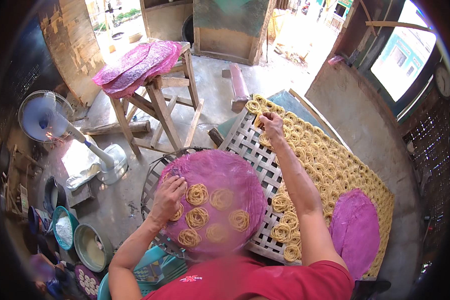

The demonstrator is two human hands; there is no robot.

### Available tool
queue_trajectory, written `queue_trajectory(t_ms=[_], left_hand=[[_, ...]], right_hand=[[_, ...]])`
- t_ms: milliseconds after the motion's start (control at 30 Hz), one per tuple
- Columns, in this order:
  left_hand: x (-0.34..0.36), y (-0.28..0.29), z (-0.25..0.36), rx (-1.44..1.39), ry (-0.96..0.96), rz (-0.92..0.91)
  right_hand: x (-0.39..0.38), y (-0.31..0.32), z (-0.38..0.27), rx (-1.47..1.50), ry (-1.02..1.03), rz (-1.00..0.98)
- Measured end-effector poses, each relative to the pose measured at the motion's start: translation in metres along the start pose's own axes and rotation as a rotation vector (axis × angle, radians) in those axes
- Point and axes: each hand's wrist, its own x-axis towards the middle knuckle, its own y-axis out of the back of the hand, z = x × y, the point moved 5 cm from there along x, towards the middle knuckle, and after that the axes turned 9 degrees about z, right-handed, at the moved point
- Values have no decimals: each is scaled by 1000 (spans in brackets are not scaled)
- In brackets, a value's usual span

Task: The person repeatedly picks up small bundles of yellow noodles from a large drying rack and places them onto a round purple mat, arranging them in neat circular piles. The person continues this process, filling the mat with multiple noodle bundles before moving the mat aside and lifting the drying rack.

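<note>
The right arm reaches well forward, nearly straight, its hand (272, 128) palm down over the far end of the rack (250, 143). Its fingers are drawn in narrow beside a coil there; whether they grip it, I cannot tell. The left arm is bent at the elbow, and the left hand (170, 196) lies lower and nearer the body, knuckles up, fingers bent close together over the left edge of the pink disc (220, 172). I cannot tell whether it holds anything.

The disc lies flat to the right of the left hand, round and without a long axis, on a dark basket (151, 184). Its coils (197, 194) are also flat and round, pointing no particular way; one is partly covered by the left hand. More coils (330, 170) crowd the rack, their rows slanting from the right hand back toward the near right. Right of the right forearm, a pink oval (356, 230) lies over them, its long axis running roughly near to far.
</note>
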Motion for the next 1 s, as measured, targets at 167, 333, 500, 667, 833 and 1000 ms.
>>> queue_trajectory(t_ms=[167,333,500,667,833,1000], left_hand=[[15,10,-1,-1,-17,-68],[32,17,-7,-2,-75,-115],[20,36,-34,-192,-155,-103],[2,71,-84,-595,410,98],[5,75,-62,-862,665,278],[27,29,-9,-975,685,106]], right_hand=[[30,-3,26,-390,6,57],[17,9,31,-716,362,294],[-43,3,13,-377,432,12],[-139,-35,-27,-217,491,-357],[-226,-94,-56,-140,271,-849],[-248,-123,-51,257,-164,-981]])
